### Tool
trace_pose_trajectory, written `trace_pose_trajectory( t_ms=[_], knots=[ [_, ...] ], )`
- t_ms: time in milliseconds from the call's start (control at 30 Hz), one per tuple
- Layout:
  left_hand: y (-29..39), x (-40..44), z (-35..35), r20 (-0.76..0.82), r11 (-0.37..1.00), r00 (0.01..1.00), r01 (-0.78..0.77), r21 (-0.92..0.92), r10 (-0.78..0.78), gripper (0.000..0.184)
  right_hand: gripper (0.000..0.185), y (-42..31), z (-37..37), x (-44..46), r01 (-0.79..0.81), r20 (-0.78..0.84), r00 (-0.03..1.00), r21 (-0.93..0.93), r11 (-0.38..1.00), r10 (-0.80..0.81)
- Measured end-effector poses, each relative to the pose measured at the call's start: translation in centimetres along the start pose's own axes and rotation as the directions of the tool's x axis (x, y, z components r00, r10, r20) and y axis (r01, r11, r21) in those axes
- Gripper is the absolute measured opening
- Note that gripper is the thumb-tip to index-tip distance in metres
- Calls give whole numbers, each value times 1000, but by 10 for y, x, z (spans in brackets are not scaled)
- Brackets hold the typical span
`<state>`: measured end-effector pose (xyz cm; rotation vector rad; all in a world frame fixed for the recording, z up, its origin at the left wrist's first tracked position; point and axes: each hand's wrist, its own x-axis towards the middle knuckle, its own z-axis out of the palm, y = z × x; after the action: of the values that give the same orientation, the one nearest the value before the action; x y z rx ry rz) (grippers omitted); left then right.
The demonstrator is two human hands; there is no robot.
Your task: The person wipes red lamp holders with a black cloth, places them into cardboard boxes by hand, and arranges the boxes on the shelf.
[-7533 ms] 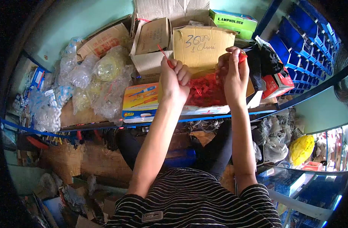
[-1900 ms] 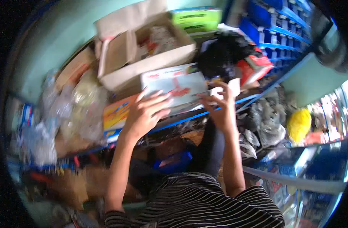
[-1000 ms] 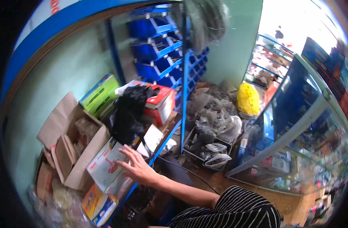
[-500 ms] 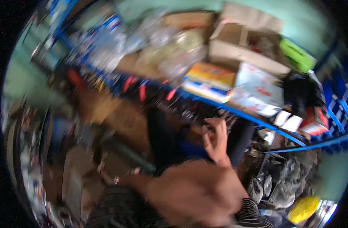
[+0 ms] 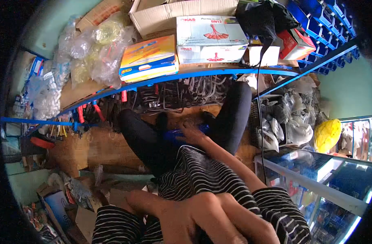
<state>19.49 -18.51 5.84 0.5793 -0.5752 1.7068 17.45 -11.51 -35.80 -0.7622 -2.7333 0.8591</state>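
Observation:
Close to the camera at the lower middle, my left hand point(image 5: 212, 217) shows its back, fingers loosely bent and slightly apart; the fingertips run toward the frame's bottom edge. No object shows in it. Farther off, between the dark-trousered legs point(image 5: 234, 118), my right hand point(image 5: 192, 133) reaches out with its fingers stretched and a little blurred. It is over or beside a blue thing point(image 5: 176, 133) whose kind I cannot make out. Whether the hand touches it is unclear. Both arms wear black-and-white striped sleeves point(image 5: 281, 207).
A blue-edged shelf point(image 5: 212, 73) holds a white printed box point(image 5: 212, 40), an orange-and-blue box point(image 5: 149, 57) and clear plastic bags point(image 5: 108, 53). Metal parts point(image 5: 161, 95) sit beneath. A glass case point(image 5: 324, 175) stands right, below a yellow bag point(image 5: 327, 136). A black cord point(image 5: 259, 122) hangs down.
The view has swung and become sharper. My right hand now appears lower and farther left, by the blue thing. My left hand, a blur before, now shows its bent fingers in the foreground.

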Motion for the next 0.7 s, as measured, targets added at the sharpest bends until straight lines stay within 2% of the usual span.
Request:
trace_pose_trajectory(
  t_ms=[67,100,167,233,267,300,333,400,433,500,533,567,600,667,700],
  knots=[
    [19,1,9,-165,988,974,148,-45,-153,42,58,17,19,-2,75,150,986,-26,997,-71],
    [12,6,5,-147,998,987,54,-34,-58,38,59,23,26,-2,64,200,979,-71,995,-49],
    [17,3,10,-210,995,972,104,1,-101,31,61,34,42,2,15,289,957,-188,982,41],
    [32,-4,18,-270,972,943,223,79,-194,25,60,49,88,3,-28,315,946,-168,985,80],
    [34,-3,19,-264,971,945,224,85,-195,26,59,56,79,3,-33,334,939,-166,986,88],
    [38,-4,21,-258,970,946,226,92,-196,26,58,61,74,-4,-58,282,956,-107,993,86],
    [26,-10,9,-174,985,983,92,146,-66,27,58,48,45,-7,-45,247,968,-40,998,54],
    [22,-17,8,-128,974,991,-19,227,49,28,56,43,42,-7,-76,259,965,112,991,45],
    [19,-21,8,-104,962,989,-76,264,107,29,56,51,52,-6,-145,306,948,168,975,88],
    [53,-20,5,-9,949,997,73,307,-74,27,55,23,3,-7,65,178,980,123,990,-86],
    [70,-18,2,38,930,986,141,340,-163,26,48,22,6,-9,-24,198,980,99,995,4],
    [58,-29,-2,70,936,990,92,339,-122,26,43,20,9,-11,-112,217,972,73,991,94],
    [65,-32,-8,142,910,979,77,407,-147,25,42,19,8,-15,-142,216,968,52,989,127],
    [79,-37,-19,285,850,939,15,527,-193,25,40,22,6,-21,-130,231,965,26,991,121],
    [95,-37,-23,324,794,907,19,607,-269,23,39,23,6,-22,-106,238,966,19,994,99]
  ],
)
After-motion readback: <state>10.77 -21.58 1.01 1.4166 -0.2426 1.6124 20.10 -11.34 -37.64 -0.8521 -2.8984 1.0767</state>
